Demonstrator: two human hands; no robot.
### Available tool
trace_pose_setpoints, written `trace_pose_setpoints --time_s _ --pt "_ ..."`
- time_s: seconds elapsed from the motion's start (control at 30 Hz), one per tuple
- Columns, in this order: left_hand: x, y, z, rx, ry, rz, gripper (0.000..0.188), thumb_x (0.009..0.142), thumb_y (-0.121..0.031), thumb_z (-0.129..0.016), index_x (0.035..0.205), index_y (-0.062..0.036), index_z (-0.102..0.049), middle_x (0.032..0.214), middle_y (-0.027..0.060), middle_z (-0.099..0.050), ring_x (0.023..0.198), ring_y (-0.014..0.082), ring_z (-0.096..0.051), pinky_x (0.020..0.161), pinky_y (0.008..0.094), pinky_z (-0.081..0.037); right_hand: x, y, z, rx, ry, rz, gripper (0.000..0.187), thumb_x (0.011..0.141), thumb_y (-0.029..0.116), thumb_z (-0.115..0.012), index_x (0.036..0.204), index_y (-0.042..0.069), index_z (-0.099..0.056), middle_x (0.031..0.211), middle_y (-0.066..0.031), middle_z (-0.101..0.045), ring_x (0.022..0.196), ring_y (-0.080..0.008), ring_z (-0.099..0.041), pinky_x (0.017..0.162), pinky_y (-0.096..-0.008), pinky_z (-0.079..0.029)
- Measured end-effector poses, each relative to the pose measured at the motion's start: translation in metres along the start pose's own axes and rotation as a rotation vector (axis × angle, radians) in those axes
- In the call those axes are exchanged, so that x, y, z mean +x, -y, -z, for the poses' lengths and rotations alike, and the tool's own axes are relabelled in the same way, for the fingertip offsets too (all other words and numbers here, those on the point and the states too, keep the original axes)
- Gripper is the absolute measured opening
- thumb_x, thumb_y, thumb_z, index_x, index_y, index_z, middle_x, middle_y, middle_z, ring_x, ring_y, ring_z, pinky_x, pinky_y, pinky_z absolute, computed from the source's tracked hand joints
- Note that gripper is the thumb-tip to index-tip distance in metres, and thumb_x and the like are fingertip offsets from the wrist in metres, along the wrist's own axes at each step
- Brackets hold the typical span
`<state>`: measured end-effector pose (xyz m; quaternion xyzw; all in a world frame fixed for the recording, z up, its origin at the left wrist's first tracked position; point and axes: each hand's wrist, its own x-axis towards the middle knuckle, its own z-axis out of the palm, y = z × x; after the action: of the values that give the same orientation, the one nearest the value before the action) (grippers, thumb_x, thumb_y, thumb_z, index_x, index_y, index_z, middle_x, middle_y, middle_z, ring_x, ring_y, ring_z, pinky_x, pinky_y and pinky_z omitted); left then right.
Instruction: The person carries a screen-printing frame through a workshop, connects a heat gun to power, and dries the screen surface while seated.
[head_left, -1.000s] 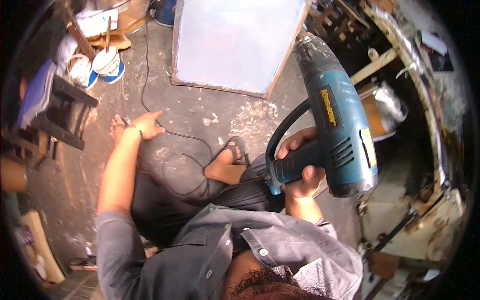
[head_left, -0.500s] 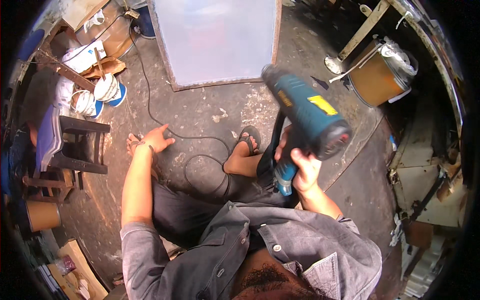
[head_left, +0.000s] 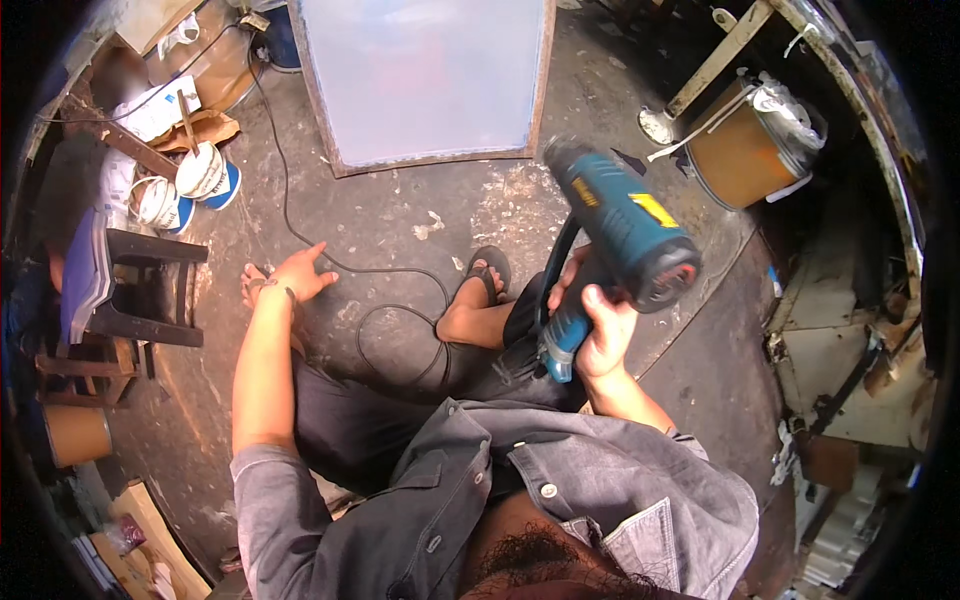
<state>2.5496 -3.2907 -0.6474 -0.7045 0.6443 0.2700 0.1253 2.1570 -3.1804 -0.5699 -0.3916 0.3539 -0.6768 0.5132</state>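
In the head view, the pale, wood-edged panel (head_left: 425, 85) is cut off by the upper border, and the nozzle of the blue-green heat gun (head_left: 630, 228) is blurred. The gun is in front of the person's right side, its nozzle toward the panel's lower right corner; the gap in depth is hard to judge. The right hand (head_left: 608, 332) is closed around the grip, its fingers partly hidden behind the handle. The left hand (head_left: 298, 277) has its fingers spread, holding nothing, near a sandalled foot (head_left: 252, 285); whether it touches anything underneath cannot be told.
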Motion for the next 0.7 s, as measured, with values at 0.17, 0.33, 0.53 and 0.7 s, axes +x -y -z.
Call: trace_pose_setpoints --time_s 0.17,0.33,0.53,0.7 --pt "0.006 0.002 -0.005 0.010 -0.019 -0.035 0.075 0.082 -0.038 -0.067 0.144 -0.0156 -0.033 0.143 0.0170 -0.040 0.131 0.0326 -0.040 0.108 0.0394 -0.034 -0.001 -0.006 0.000 -0.024 0.074 -0.064 0.045 0.081 0.017 -0.059 0.117 -0.007 -0.046 0.086 -0.0125 -0.056 0.068 -0.0193 -0.058 0.063 -0.0299 -0.047" --pt "0.005 0.009 -0.010 0.019 -0.022 -0.041 0.076 0.081 -0.040 -0.067 0.144 -0.0153 -0.033 0.143 0.0176 -0.039 0.131 0.0325 -0.040 0.108 0.0393 -0.034 0.009 0.023 -0.028 0.065 0.156 0.060 0.066 0.071 0.030 -0.069 0.120 -0.006 -0.042 0.090 -0.0122 -0.053 0.073 -0.0215 -0.058 0.064 -0.0317 -0.049" --pt "0.009 0.009 -0.012 0.029 -0.041 -0.061 0.076 0.081 -0.040 -0.067 0.144 -0.0135 -0.033 0.142 0.0186 -0.041 0.130 0.0334 -0.041 0.107 0.0396 -0.035 0.023 0.040 -0.041 -0.017 0.257 0.194 0.066 0.068 0.037 -0.072 0.112 -0.003 -0.044 0.089 -0.0115 -0.051 0.073 -0.0215 -0.057 0.064 -0.0320 -0.049" --pt "0.011 0.016 -0.014 0.031 -0.068 -0.089 0.075 0.081 -0.040 -0.067 0.143 -0.0113 -0.035 0.139 0.0187 -0.044 0.128 0.0327 -0.043 0.106 0.0385 -0.036 0.010 0.008 -0.037 0.074 0.306 -0.049 0.066 0.072 0.031 -0.069 0.120 -0.005 -0.042 0.090 -0.0118 -0.050 0.073 -0.0215 -0.056 0.064 -0.0316 -0.048"
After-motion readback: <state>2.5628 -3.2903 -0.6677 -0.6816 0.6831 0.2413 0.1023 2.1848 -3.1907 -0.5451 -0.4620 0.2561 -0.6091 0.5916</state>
